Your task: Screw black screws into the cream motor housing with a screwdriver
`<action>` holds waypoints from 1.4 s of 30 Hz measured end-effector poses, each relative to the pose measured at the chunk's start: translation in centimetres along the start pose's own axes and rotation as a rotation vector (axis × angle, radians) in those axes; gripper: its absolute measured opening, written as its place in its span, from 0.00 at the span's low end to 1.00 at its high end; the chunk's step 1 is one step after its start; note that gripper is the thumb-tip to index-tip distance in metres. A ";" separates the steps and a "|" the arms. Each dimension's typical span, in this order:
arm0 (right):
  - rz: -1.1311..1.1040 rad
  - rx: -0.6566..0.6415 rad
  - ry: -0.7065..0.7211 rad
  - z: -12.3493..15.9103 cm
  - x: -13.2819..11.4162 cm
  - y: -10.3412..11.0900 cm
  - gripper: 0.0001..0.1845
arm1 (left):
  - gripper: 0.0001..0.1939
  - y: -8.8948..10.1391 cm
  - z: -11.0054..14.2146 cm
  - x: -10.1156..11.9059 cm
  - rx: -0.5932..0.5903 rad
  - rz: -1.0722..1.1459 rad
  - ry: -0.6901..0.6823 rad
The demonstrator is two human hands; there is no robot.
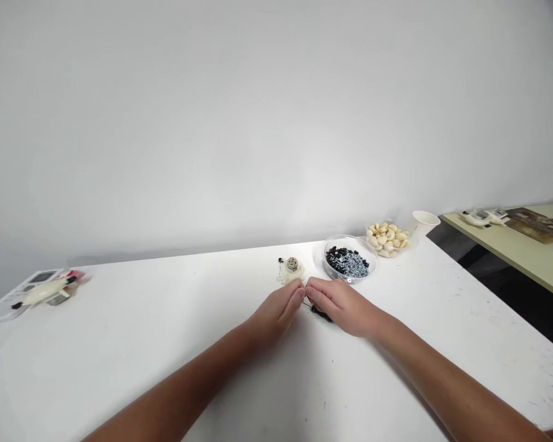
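White table [166,331] against pale grey wall [276,123]. Left hand [276,310] and right hand [338,306] curled, fingertips meeting; pinch on thin dark wire [306,304] unclear. Black wired part [321,314] just beside right hand; cream plastic motor housing [292,270] just far of hands.

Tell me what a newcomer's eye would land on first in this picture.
Two bare hands, the left hand and the right hand, come together near the middle of a white table. Just beyond them sits a small cream plastic part. To its right, a clear round dish holds black pieces and silver screws, followed by a pile of pale curved pieces and a white paper cup.
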State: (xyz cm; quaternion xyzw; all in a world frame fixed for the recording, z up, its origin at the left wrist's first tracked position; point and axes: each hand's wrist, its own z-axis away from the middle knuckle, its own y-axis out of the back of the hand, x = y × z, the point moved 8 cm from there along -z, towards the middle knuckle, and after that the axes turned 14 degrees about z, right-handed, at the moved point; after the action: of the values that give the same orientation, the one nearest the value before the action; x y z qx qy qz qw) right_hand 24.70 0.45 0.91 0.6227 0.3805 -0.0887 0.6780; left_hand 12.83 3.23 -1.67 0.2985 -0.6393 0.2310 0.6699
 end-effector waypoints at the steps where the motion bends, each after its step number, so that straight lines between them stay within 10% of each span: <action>1: -0.021 -0.020 -0.009 0.0 0.2 -0.3 0.25 | 0.20 0.0 0.1 0.2 0.026 -0.039 -0.026; 17: 0.196 0.084 0.051 0.2 -1.2 0.4 0.13 | 0.24 0.8 -0.6 -1.0 -0.097 0.108 0.071; 31: -0.016 0.052 -0.066 -0.4 0.9 -0.5 0.22 | 0.17 0.6 -0.1 0.2 0.076 -0.295 -0.051; 42: 0.204 0.093 -0.016 -0.1 0.1 0.3 0.15 | 0.28 1.4 -0.7 -0.5 0.039 0.045 0.066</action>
State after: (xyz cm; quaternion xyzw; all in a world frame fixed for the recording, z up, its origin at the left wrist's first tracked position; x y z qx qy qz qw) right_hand 24.91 0.66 1.10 0.6880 0.3052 -0.0419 0.6571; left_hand 12.35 4.72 -2.06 0.2895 -0.6189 0.2680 0.6792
